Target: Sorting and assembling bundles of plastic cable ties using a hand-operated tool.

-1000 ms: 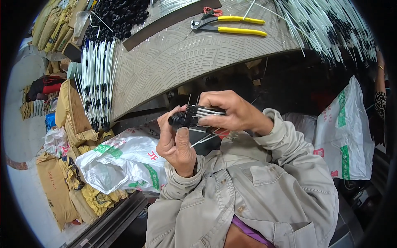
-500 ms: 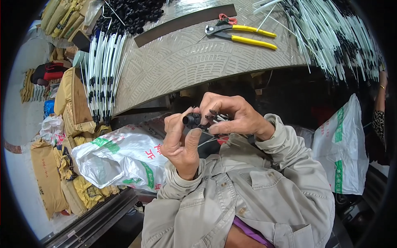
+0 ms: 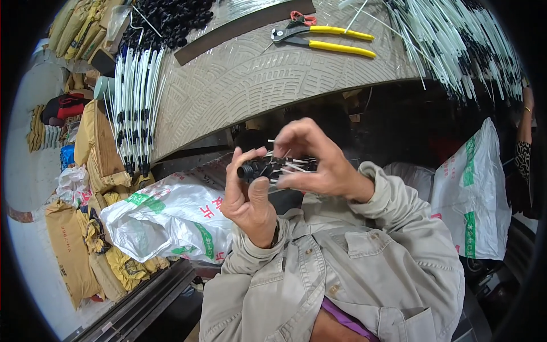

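My left hand (image 3: 248,196) grips a small black cylindrical part (image 3: 252,169) between thumb and fingers, just below the table's front edge. My right hand (image 3: 317,161) reaches across from the right and pinches the thin white rods (image 3: 293,166) that stick out of that part's right end. Both hands meet close to my chest, above my beige jacket. What lies inside the part is hidden by my fingers.
A ribbed grey table (image 3: 250,74) holds yellow-handled pliers (image 3: 325,40), a row of white rods with black ends (image 3: 132,108) at its left, a heap of white rods (image 3: 461,45) at its right and black parts (image 3: 168,20) at the back. White sacks (image 3: 165,219) (image 3: 473,188) stand on either side.
The hands with the black part have shifted slightly right and down in view. My right fingers have moved along the white rods; the grip stays.
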`<state>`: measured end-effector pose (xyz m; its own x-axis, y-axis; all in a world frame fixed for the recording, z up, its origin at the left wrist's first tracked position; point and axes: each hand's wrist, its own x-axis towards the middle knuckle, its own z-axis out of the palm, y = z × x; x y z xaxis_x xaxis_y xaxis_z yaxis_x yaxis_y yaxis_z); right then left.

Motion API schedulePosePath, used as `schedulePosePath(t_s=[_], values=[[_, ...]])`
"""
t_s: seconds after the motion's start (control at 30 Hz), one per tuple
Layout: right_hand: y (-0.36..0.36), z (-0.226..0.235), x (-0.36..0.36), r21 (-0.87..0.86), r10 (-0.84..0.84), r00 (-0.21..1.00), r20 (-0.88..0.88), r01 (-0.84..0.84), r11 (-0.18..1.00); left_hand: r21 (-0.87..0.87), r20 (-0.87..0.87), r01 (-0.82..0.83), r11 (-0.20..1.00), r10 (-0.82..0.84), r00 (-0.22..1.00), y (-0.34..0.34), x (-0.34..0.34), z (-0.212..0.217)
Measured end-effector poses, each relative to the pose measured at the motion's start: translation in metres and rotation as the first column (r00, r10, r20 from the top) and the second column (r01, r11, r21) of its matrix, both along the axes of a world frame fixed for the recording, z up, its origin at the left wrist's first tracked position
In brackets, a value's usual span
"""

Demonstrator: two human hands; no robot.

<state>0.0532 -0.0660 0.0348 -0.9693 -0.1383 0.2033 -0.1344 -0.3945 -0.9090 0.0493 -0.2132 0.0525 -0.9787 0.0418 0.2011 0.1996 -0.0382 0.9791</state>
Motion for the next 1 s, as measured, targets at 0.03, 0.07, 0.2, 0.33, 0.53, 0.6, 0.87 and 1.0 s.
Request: schedulePosePath(t_s=[0.03,0.07,0.2,0.33,0.53,0.6,0.87,1.0], values=[[0.0,-0.006,0.004,0.135,-0.141,0.978,-0.153,0.162,0.978,0.078,-0.001,-0.016,0.997,0.016,1.0,0.0,-0.001,-0.003],[-0.001,-0.013,0.008,0.241,-0.257,0.914,-0.314,0.338,0.91,0.154,0.002,-0.027,0.988,0.027,1.0,0.001,-0.003,-0.006],[-0.01,-0.015,0.022,0.308,-0.341,0.741,-0.579,0.586,0.75,0.221,0.024,-0.031,0.975,0.026,0.999,0.004,-0.006,-0.008],[-0.017,-0.018,0.022,0.347,-0.359,0.74,-0.569,0.612,0.711,0.232,0.037,-0.033,0.972,0.026,0.999,0.004,-0.007,-0.006],[-0.014,-0.02,0.014,0.279,-0.39,0.77,-0.505,0.574,0.77,0.206,0.025,-0.076,0.976,0.073,0.997,0.007,-0.008,-0.008],[-0.011,-0.02,0.011,0.27,-0.376,0.77,-0.515,0.562,0.782,0.206,0.012,-0.078,0.975,0.077,0.997,0.007,-0.007,-0.008],[0.009,-0.017,-0.01,0.225,-0.169,0.936,-0.308,0.244,0.943,0.189,0.028,-0.045,0.981,0.041,0.999,0.008,-0.005,-0.003],[0.007,-0.021,-0.016,0.129,-0.138,0.931,-0.337,0.191,0.973,0.208,0.025,-0.034,0.978,0.029,0.999,0.009,-0.006,-0.002]])
